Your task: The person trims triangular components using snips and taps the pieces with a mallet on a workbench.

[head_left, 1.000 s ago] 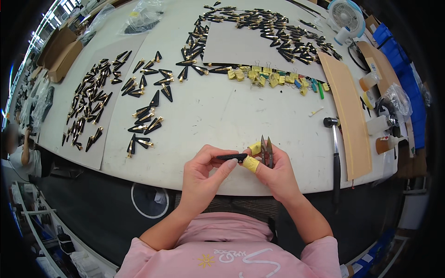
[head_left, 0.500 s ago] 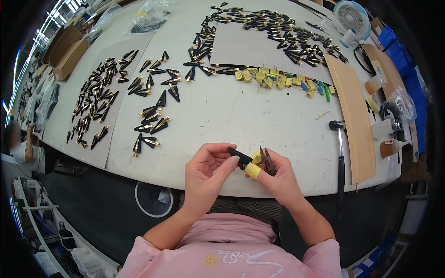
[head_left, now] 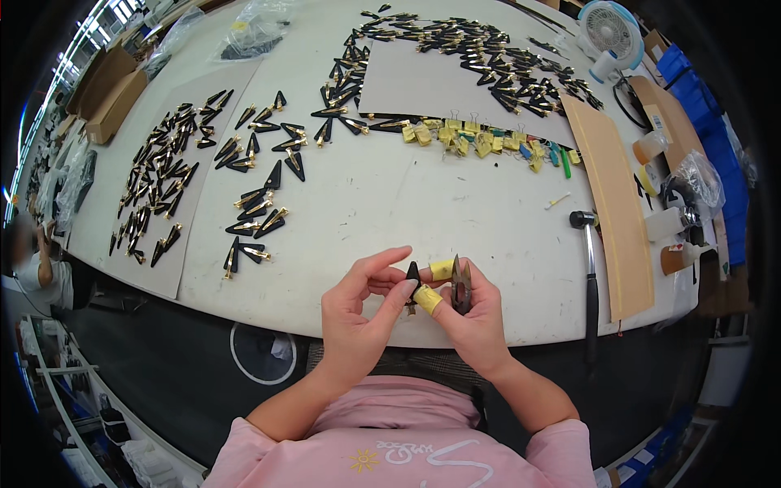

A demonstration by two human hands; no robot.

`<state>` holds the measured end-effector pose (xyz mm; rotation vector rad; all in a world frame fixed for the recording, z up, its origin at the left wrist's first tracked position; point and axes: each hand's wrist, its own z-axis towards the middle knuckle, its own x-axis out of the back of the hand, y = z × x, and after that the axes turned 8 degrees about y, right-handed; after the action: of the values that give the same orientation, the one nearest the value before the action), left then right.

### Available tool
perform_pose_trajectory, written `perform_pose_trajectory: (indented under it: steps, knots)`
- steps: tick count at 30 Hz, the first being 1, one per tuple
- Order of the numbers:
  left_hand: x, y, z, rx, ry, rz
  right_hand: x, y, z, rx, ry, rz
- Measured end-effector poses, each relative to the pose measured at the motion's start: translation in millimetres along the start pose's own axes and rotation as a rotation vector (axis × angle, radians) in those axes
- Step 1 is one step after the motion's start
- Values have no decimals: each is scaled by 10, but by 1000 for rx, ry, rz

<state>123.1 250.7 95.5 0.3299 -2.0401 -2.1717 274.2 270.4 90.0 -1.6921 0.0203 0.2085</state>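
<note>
A fan (head_left: 610,34) is standing at the far right of the table (head_left: 455,211). A hammer (head_left: 591,285) is lying beside a tan board (head_left: 608,211). A cardboard box (head_left: 119,107) is sitting on the left, near a plastic bag (head_left: 172,42).

I see white script (head_left: 411,450) and a yellow sun (head_left: 363,460) on the shirt (head_left: 309,455) by the bench (head_left: 472,203); the lettering is hard to read.

Near the lower middle of the frame, the black clip (head_left: 413,275) is now pointing upward instead of leftward, its metal end showing below; the left hand (head_left: 358,305) is stretching its forefinger away, and the right hand (head_left: 476,321) is holding the snips (head_left: 461,289) lower.
</note>
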Motion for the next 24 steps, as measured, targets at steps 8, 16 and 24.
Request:
perform_pose_trajectory:
  steps: [8, 16, 24]
  knots:
    - [-1, -200, -62, -65, 39, 54, -6, 83, -13, 12, 46, -83]
    - [-31, -136, -37, 70, -9, -119, 52, 20, 27, 8, -3, -61]
    - [-2, -101, -19, -43, -18, 62, 139, -32, 44, 210, -28, -135]
